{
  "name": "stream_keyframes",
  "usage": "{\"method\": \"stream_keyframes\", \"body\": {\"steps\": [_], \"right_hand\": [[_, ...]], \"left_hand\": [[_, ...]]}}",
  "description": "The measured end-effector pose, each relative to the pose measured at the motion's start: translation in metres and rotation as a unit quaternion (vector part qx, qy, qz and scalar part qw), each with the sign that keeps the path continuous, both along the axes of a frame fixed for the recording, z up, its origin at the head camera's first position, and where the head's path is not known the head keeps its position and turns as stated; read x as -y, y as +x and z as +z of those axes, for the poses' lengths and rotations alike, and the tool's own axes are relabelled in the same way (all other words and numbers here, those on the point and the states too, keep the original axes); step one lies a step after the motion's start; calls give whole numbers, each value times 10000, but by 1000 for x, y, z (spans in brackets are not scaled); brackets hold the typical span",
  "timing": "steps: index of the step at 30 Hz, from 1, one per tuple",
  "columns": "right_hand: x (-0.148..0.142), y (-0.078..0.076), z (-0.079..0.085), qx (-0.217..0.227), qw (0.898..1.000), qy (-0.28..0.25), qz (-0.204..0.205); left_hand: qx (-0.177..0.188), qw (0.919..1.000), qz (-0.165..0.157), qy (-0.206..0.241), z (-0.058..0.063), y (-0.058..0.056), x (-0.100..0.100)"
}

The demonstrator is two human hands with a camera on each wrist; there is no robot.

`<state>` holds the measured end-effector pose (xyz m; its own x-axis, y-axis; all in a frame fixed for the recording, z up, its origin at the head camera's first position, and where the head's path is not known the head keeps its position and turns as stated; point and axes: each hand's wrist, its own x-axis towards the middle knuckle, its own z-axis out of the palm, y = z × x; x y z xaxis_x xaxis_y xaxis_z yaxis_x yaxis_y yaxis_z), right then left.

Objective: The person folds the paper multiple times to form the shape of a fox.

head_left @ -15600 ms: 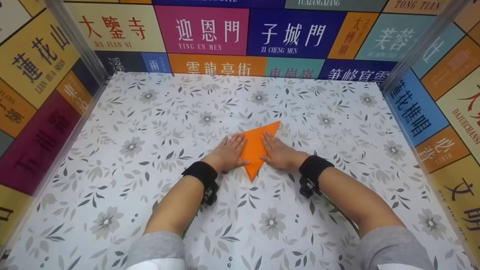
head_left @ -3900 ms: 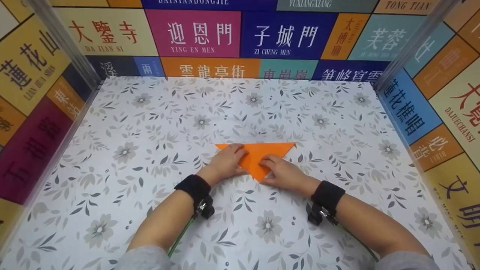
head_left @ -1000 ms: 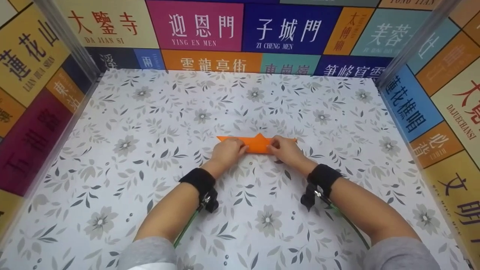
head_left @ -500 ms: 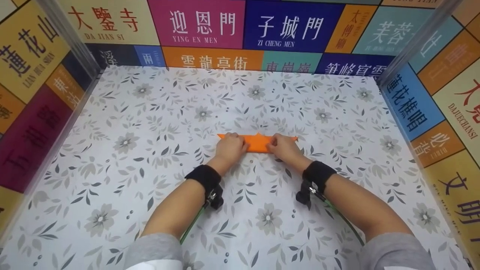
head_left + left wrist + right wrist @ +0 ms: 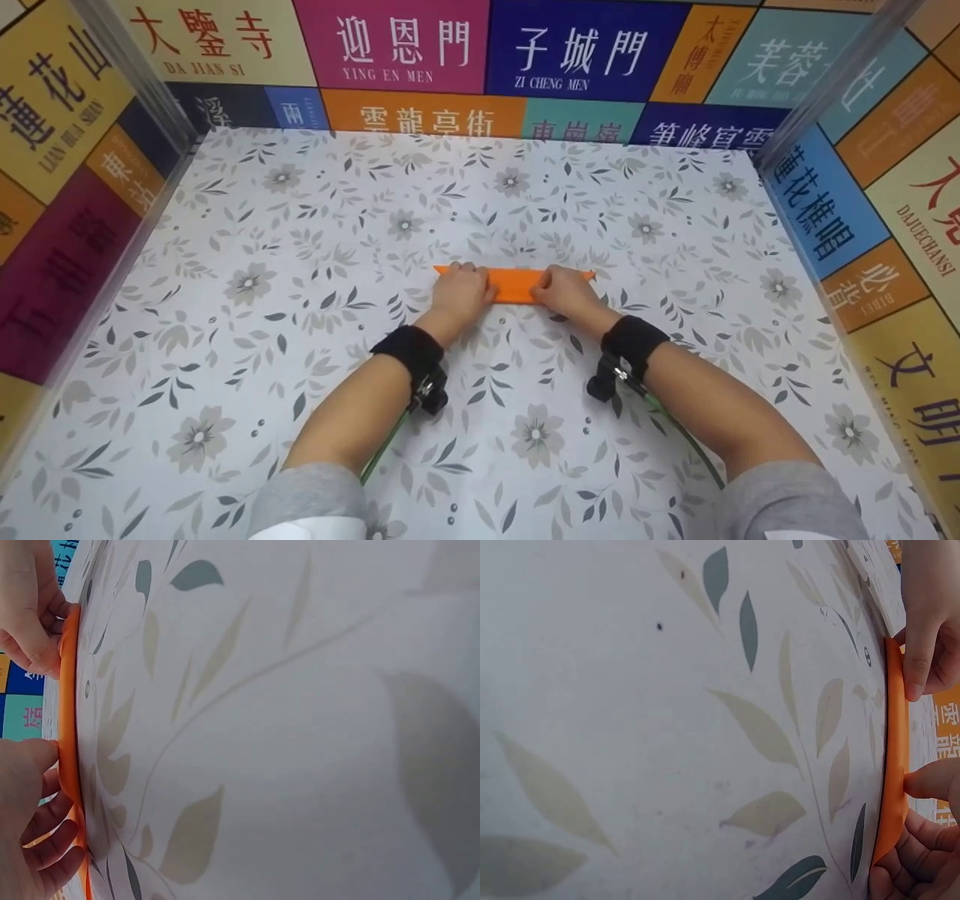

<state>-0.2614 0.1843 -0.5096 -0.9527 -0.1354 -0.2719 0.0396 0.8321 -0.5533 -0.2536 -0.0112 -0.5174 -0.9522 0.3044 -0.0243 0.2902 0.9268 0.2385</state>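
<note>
A folded sheet of orange paper [image 5: 514,286] lies as a narrow band on the table's middle, with a pointed corner showing at each end. My left hand [image 5: 460,292] pinches its left part, the thumb along the near edge. At the right part, my right hand [image 5: 568,291] holds it with thumb and curled fingers. From the left wrist, the paper [image 5: 68,705] shows a rounded near fold, with thumbs on top and fingers of the left hand [image 5: 37,817] behind. The right wrist view shows the same fold of the paper [image 5: 894,742], gripped at both ends.
A white cloth [image 5: 360,210] with grey flowers and leaves covers the table. Panels [image 5: 405,45] with coloured blocks of lettering enclose the back and both sides. Black bands [image 5: 411,352] with small cameras and green cables are on both wrists.
Earlier, flat hands pressed a larger orange shape; later it was a downward-pointing triangle. One second ago a tip rose above the top edge; it has since sunk out of sight behind a straight edge.
</note>
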Motion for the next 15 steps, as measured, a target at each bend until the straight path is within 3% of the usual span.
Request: {"method": "stream_keyframes", "body": {"steps": [15], "right_hand": [[2,-1,-2,62,10000,14,-69]], "left_hand": [[-36,10000,17,-86,-4,-1,-1]]}}
